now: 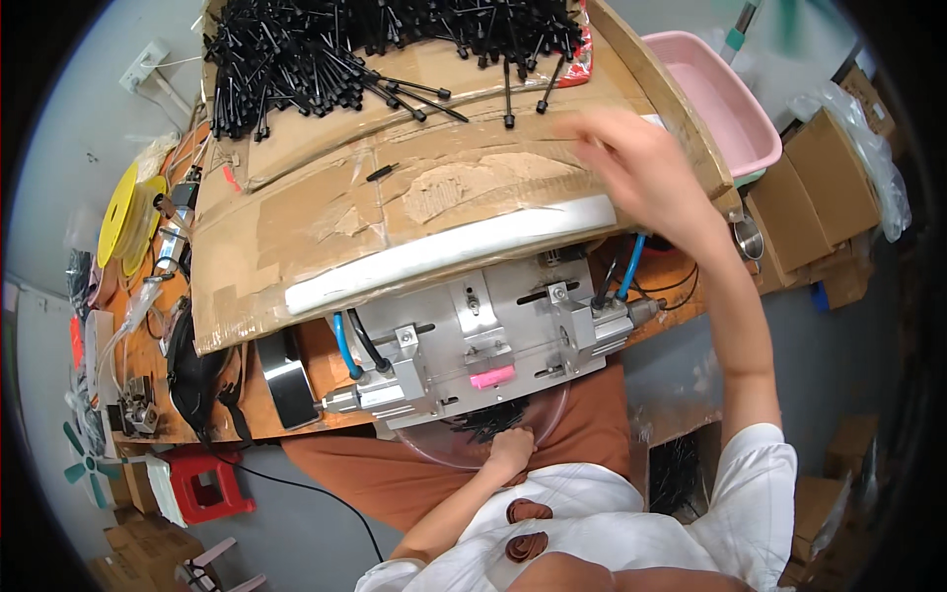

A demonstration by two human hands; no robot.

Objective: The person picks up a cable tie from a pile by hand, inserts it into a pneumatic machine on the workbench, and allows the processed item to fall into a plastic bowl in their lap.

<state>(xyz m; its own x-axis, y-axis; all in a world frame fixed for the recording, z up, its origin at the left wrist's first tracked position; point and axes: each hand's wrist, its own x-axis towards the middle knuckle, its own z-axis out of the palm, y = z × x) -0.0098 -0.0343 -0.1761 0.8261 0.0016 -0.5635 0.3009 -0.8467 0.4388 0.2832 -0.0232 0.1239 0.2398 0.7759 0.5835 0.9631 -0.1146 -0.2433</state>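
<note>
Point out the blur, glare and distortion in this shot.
Head view: the right hand is smeared, likely by motion, while the left hand looks sharper; a pale reflection crosses the dark flat device; the white strip looks bowed, probably from the fisheye lens; the corners fall to black.

Light was bright and fairly even; motion blurred the right hand; glare streaked the black slab; tape gleamed on the cardboard; fisheye distortion bent the table; black filled the corners.
</note>
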